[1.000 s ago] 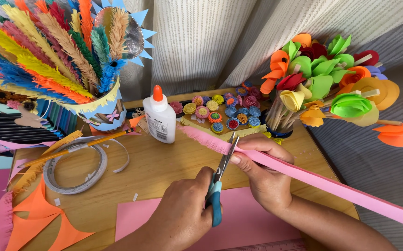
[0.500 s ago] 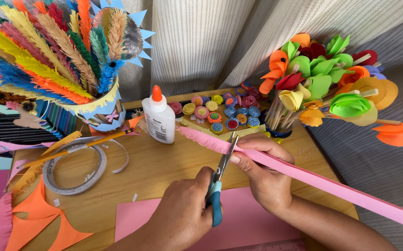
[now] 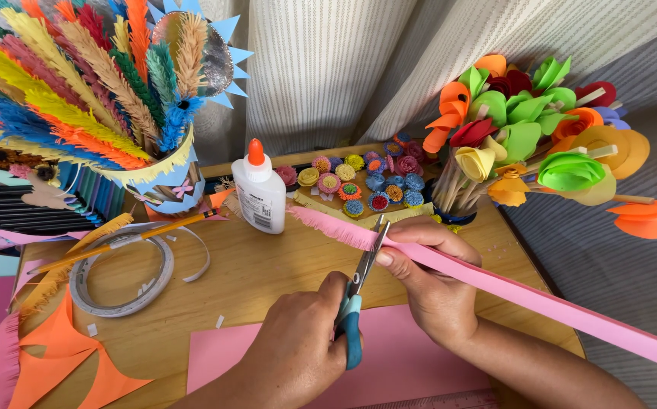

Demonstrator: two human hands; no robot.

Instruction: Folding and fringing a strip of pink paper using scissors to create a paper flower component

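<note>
Head view: glue bottle, tape ring beside hands.

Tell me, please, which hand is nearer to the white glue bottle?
Left. The left hand, holding scissors, sits below the glue bottle; the right hand grips the pink strip farther right.

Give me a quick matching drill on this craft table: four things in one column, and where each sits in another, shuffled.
Things:
1. scissors
2. glue bottle
3. tape ring
4. pink strip

Places:
A. flat on the table, left of the hands
B. pinched in the right hand
C. gripped in the left hand
D. upright, beside the feather pot

Pairs: 1-C, 2-D, 3-A, 4-B
</note>
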